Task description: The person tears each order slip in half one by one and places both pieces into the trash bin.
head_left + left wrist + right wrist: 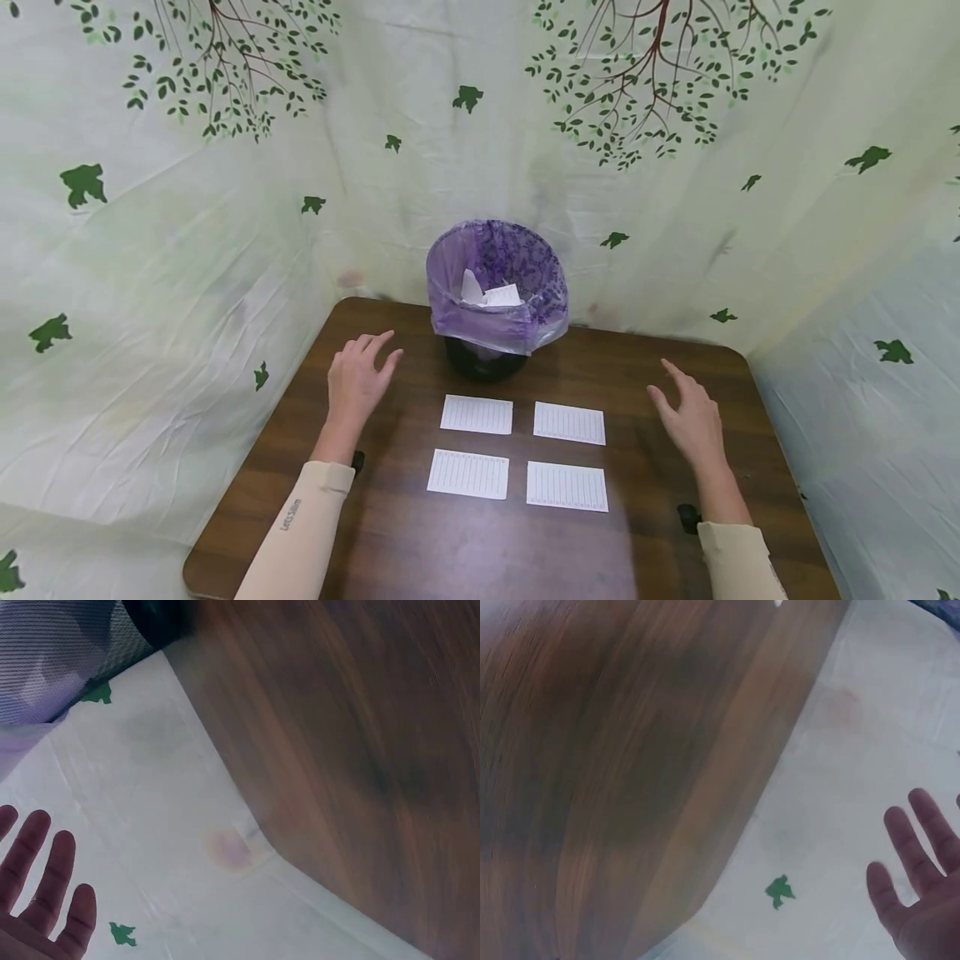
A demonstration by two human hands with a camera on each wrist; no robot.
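My left hand [356,379] is held over the left side of the table, fingers spread and holding nothing. On the far right, my right hand [692,417] hovers with its fingers apart, likewise bare. Between them lie several white printed cards in two rows: a back left card [477,415], a back right card [569,423], a front left card [468,474] and a front right card [567,487]. Neither hand touches them. Each wrist view shows that side's spread fingers, the left fingers [54,881] and the right fingers [911,844], against the backdrop.
Behind the cards stands a dark bin [483,360] lined with a purple bag [495,321]; white paper pieces [501,296] show inside. The brown wooden table [480,554] has rounded back corners. A pale cloth backdrop [390,192] with printed leaves hangs close behind it and along both sides.
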